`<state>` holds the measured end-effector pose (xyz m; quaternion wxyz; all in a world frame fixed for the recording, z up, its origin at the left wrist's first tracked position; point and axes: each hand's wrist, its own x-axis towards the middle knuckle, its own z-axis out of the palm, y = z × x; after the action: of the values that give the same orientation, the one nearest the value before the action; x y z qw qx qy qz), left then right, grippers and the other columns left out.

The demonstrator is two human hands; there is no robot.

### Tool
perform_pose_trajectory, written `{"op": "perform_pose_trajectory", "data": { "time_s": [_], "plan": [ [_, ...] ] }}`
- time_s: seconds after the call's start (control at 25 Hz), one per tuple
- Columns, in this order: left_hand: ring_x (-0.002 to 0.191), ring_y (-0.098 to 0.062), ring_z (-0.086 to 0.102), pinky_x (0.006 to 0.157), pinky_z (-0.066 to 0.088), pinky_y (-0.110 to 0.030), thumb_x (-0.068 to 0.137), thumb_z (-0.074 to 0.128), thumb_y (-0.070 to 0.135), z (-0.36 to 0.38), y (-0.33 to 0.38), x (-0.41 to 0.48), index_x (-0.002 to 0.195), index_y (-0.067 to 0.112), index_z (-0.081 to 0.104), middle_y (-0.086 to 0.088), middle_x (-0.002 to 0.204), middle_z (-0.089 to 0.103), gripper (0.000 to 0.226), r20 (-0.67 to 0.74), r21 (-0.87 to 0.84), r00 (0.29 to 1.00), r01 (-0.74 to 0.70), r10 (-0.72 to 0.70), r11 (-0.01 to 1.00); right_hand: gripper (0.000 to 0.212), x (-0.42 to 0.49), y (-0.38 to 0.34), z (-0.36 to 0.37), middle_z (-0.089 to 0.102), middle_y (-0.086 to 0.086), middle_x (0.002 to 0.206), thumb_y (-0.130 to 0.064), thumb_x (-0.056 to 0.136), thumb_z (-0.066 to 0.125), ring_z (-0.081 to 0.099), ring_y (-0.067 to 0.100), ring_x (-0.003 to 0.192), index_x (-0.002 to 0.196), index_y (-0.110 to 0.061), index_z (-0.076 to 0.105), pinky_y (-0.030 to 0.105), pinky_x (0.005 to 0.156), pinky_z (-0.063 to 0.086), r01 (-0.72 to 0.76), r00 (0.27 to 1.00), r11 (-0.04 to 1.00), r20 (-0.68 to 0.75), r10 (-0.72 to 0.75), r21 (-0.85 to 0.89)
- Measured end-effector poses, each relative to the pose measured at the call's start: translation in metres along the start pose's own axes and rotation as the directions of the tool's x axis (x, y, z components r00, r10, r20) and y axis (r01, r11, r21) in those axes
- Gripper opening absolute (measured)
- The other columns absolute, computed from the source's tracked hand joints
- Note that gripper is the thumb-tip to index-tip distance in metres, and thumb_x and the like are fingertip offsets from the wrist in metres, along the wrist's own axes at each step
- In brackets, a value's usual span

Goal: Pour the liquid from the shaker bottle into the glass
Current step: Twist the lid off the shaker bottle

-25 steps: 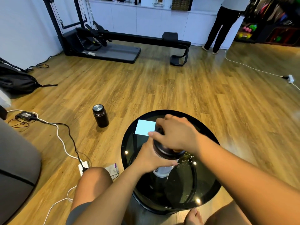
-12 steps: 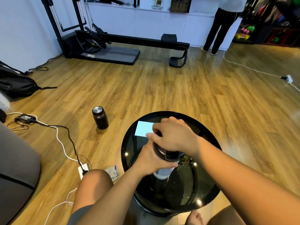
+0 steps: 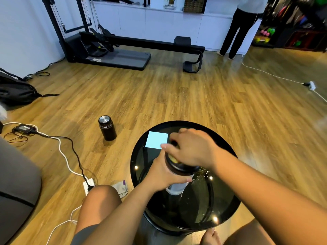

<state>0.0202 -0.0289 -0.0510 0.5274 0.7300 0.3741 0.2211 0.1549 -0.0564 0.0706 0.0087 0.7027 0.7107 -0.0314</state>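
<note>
A shaker bottle [image 3: 176, 187] with a pale body and a black lid stands upright on a round black glass table [image 3: 226, 209]. My left hand [image 3: 160, 174] wraps around the bottle's body just under the lid. My right hand [image 3: 192, 149] grips the black lid from above, and a yellowish part shows under its fingers. A clear glass [image 3: 203, 175] sits just right of the bottle, mostly hidden behind my right wrist.
A pale blue card [image 3: 156, 139] lies at the table's far left edge. A black flask [image 3: 107, 127] stands on the wood floor to the left. Cables and a power strip [image 3: 88, 185] run along the left. A person stands at the far back right.
My right hand has turned slightly on the lid, and a yellowish part now shows beneath its fingers. The bottle and my left hand stay in place.
</note>
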Motion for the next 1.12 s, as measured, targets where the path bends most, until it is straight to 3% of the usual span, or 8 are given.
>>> {"op": "perform_pose_trajectory", "data": {
  "time_s": [0.2, 0.28, 0.4, 0.56, 0.64, 0.76, 0.96, 1.12],
  "plan": [
    [0.132, -0.003, 0.053, 0.112, 0.047, -0.034, 0.064, 0.089, 0.036, 0.002, 0.002, -0.004, 0.139, 0.026, 0.049, 0.008, 0.139, 0.057, 0.085, 0.085, 0.008, 0.995, -0.045, 0.045, 0.999, 0.059, -0.015, -0.040, 0.001, 0.062, -0.001, 0.064, -0.068, 0.091, 0.040, 0.059, 0.014, 0.065, 0.077, -0.017, 0.067, 0.041, 0.067, 0.051, 0.343, 0.934, 0.831, -0.070, -0.349, 0.438],
    [0.127, -0.003, 0.059, 0.107, 0.050, -0.030, 0.052, 0.091, 0.047, 0.001, 0.002, -0.002, 0.140, 0.025, 0.049, 0.011, 0.133, 0.064, 0.100, 0.028, -0.020, 0.999, -0.020, 0.021, 1.000, 0.058, -0.006, -0.024, -0.007, 0.066, 0.001, 0.075, -0.067, 0.092, 0.037, 0.062, 0.019, 0.073, 0.084, -0.017, 0.066, 0.040, 0.065, 0.050, 0.265, 0.953, 0.887, -0.242, -0.181, 0.379],
    [0.114, 0.002, 0.065, 0.099, 0.056, -0.030, 0.043, 0.097, 0.049, -0.001, 0.002, 0.000, 0.133, 0.032, 0.051, 0.014, 0.121, 0.070, 0.103, -0.029, -0.001, 0.999, 0.015, -0.015, 1.000, 0.056, 0.003, 0.007, -0.010, 0.064, 0.006, 0.090, -0.068, 0.096, 0.029, 0.062, 0.029, 0.085, 0.093, -0.020, 0.058, 0.036, 0.066, 0.045, -0.139, 0.988, 0.990, -0.066, 0.141, 0.035],
    [0.111, 0.003, 0.065, 0.095, 0.054, -0.020, 0.051, 0.094, 0.044, -0.001, 0.006, -0.004, 0.125, 0.027, 0.057, 0.011, 0.118, 0.070, 0.085, 0.018, 0.011, 1.000, 0.005, -0.005, 1.000, 0.057, 0.005, -0.022, 0.003, 0.056, -0.003, 0.077, -0.069, 0.094, 0.036, 0.058, 0.024, 0.082, 0.078, -0.023, 0.065, 0.039, 0.082, 0.042, 0.072, 0.997, 0.992, -0.005, -0.072, 0.106],
    [0.116, 0.004, 0.061, 0.101, 0.051, -0.018, 0.063, 0.094, 0.030, -0.002, 0.010, -0.009, 0.126, 0.023, 0.058, 0.009, 0.124, 0.066, 0.074, 0.064, 0.024, 0.998, -0.010, 0.009, 1.000, 0.056, 0.003, -0.043, 0.001, 0.050, -0.003, 0.059, -0.067, 0.093, 0.042, 0.048, 0.017, 0.065, 0.059, -0.023, 0.053, 0.037, 0.073, 0.044, 0.171, 0.984, 0.956, 0.010, -0.179, 0.238],
    [0.114, 0.013, 0.059, 0.097, 0.049, -0.014, 0.066, 0.094, 0.017, -0.003, 0.010, -0.008, 0.126, 0.031, 0.054, 0.018, 0.120, 0.064, 0.075, 0.054, -0.014, 0.998, -0.016, 0.017, 1.000, 0.045, -0.002, -0.040, -0.009, 0.058, -0.004, 0.064, -0.058, 0.094, 0.051, 0.054, 0.012, 0.064, 0.069, -0.022, 0.061, 0.039, 0.065, 0.049, 0.260, 0.966, 0.860, -0.115, -0.234, 0.440],
    [0.116, 0.005, 0.063, 0.100, 0.054, -0.028, 0.046, 0.097, 0.043, -0.003, 0.011, -0.005, 0.132, 0.040, 0.045, 0.016, 0.124, 0.067, 0.100, -0.001, -0.053, 0.999, 0.040, -0.040, 0.998, 0.056, 0.001, 0.003, -0.005, 0.065, 0.011, 0.100, -0.066, 0.097, 0.031, 0.061, 0.032, 0.101, 0.103, -0.019, 0.061, 0.040, 0.084, 0.046, -0.096, 0.992, 0.993, -0.077, 0.101, 0.064],
    [0.121, -0.001, 0.060, 0.109, 0.050, -0.036, 0.050, 0.089, 0.062, -0.004, 0.012, -0.010, 0.128, 0.026, 0.055, 0.008, 0.128, 0.064, 0.092, 0.144, -0.053, 0.988, 0.056, -0.048, 0.997, 0.052, -0.005, -0.035, 0.006, 0.060, -0.001, 0.076, -0.067, 0.094, 0.041, 0.058, 0.017, 0.078, 0.081, -0.021, 0.060, 0.036, 0.069, 0.042, 0.147, 0.988, 0.956, 0.003, -0.153, 0.255]
  ]
}}
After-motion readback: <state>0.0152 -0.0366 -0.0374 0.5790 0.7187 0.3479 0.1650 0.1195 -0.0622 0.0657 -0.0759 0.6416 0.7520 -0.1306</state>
